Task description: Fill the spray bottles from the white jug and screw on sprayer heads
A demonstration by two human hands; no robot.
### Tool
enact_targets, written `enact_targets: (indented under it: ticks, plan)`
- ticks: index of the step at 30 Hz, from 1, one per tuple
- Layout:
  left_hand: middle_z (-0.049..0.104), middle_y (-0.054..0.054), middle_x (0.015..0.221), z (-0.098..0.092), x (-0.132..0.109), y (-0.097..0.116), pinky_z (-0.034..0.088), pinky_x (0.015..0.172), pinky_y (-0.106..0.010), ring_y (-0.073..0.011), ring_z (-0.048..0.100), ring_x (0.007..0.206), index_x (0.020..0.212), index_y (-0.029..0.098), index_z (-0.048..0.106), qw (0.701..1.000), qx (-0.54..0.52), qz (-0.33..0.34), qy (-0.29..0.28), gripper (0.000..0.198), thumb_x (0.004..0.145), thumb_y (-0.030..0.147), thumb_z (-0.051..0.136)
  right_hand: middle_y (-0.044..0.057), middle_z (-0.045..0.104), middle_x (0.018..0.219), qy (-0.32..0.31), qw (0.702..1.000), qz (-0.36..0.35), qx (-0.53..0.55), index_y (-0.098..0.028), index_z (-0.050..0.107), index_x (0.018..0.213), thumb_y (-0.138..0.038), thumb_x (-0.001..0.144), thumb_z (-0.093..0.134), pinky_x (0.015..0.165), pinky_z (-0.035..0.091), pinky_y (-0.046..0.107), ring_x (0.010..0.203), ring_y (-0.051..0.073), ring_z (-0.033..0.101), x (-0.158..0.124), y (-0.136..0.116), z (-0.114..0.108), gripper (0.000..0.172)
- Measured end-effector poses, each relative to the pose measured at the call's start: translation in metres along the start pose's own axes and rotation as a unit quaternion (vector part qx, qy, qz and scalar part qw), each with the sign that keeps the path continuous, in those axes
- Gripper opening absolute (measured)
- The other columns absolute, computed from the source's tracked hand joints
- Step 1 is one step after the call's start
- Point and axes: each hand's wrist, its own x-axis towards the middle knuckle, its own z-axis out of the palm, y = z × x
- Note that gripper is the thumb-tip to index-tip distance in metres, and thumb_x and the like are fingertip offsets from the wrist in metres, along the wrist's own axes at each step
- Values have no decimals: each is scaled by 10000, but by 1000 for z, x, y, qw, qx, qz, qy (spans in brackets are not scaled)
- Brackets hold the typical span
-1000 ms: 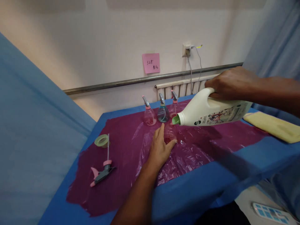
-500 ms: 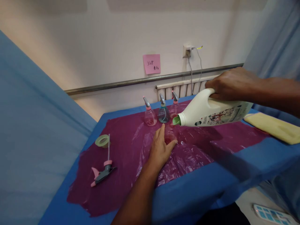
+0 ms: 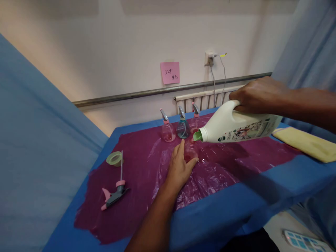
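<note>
My right hand (image 3: 256,92) grips the handle of a large cream detergent jug (image 3: 223,122), tipped nearly level. Its green spout sits right at the mouth of a clear, open spray bottle (image 3: 191,150). Around that bottle's side my left hand (image 3: 181,164) is wrapped, thumb and fingers against the plastic. I cannot make out a stream of liquid. A grey and pink spray head (image 3: 117,196) with its tube lies to the left, beside a pale green cap (image 3: 114,158). Behind stand a clear spray bottle (image 3: 168,131), a teal spray bottle (image 3: 183,128) and another clear spray bottle (image 3: 195,122).
Purple plastic sheeting (image 3: 136,168) covers much of the blue-draped table (image 3: 210,206). A folded yellow cloth (image 3: 307,141) lies at the right. On the wall are a pink note (image 3: 170,72), a metal rail (image 3: 147,92) and a socket with cables (image 3: 209,58). Blue curtains (image 3: 34,140) hang at both sides.
Almost nothing differs. Both hands, the jug and the open bottle keep their places, and the whole view has shifted very slightly.
</note>
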Motion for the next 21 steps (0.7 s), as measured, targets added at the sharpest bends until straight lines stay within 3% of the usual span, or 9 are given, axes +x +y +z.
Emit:
enact_targets:
  ticks: [7, 15, 21]
  plan:
    - [533, -189, 1783, 1, 1, -1, 411, 1408, -611, -405, 502, 1689, 1814, 250, 415, 1000, 13, -7, 0, 971, 974, 373, 885, 92, 800, 952, -10, 1000, 4, 8, -325, 790, 1128, -497, 999, 589, 709, 286, 387, 700, 240, 572, -1, -2, -3, 294]
    - [529, -186, 1788, 0, 0, 1, 394, 1413, -630, -403, 490, 1696, 1820, 257, 406, 1000, 10, 1, -4, 958, 985, 369, 862, 71, 790, 918, -4, 1000, 8, 9, -328, 775, 1058, -489, 988, 624, 681, 287, 375, 640, 215, 488, -2, -2, -2, 232]
    - [537, -186, 1777, 0, 0, 0, 398, 1410, -642, -408, 500, 1687, 1814, 265, 417, 1000, 7, 2, 0, 964, 970, 355, 875, 73, 790, 928, -7, 1000, 12, 11, -335, 796, 1109, -490, 993, 609, 707, 286, 381, 676, 225, 547, -2, -3, -4, 269]
